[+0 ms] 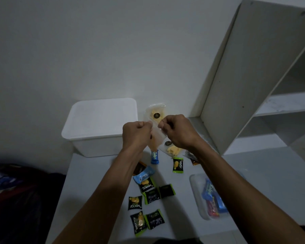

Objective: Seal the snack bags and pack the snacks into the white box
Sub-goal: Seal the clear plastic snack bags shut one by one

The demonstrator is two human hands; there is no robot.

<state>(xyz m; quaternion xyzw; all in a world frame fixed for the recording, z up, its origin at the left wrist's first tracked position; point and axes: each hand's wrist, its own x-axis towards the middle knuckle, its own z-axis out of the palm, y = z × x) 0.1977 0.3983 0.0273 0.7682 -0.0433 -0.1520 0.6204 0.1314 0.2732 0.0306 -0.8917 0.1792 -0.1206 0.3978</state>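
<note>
The clear snack bag, judged light, soft and slippery, is pinched at its top edge by the left hand and the right hand.

We could not read the dark sticker on the far bag; too small. The right forearm hid part of the clear tub and a brown packet. The shelf ran off the right edge. The dark heap at left stayed unidentifiable.
</note>
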